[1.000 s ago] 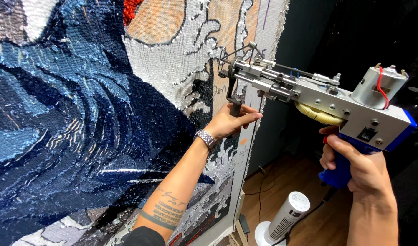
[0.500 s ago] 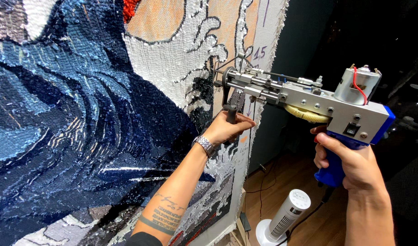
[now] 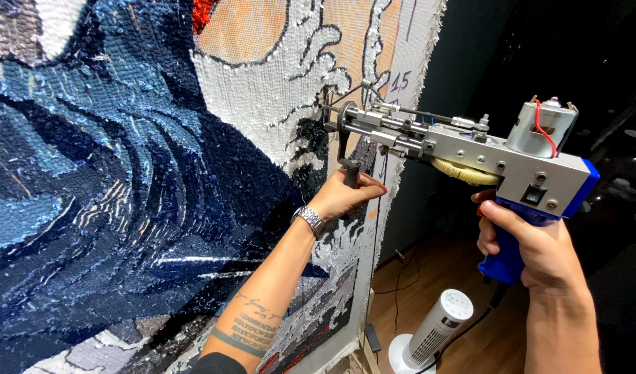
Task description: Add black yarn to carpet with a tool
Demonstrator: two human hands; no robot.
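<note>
Left hand clamped on front handle of tufting gun; right hand gripping blue rear grip. Hands apart. Gun tip pressed against blue-and-white tufted rug on upright frame. White tower fan on floor below.

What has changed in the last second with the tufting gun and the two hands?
The tufting gun slid left along the cloth, with its nose on the dark patch near the right edge. Both hands moved with it: left hand on the front handle, right hand on the blue grip. Both grasps stayed the same, and the white fan did not move.
</note>
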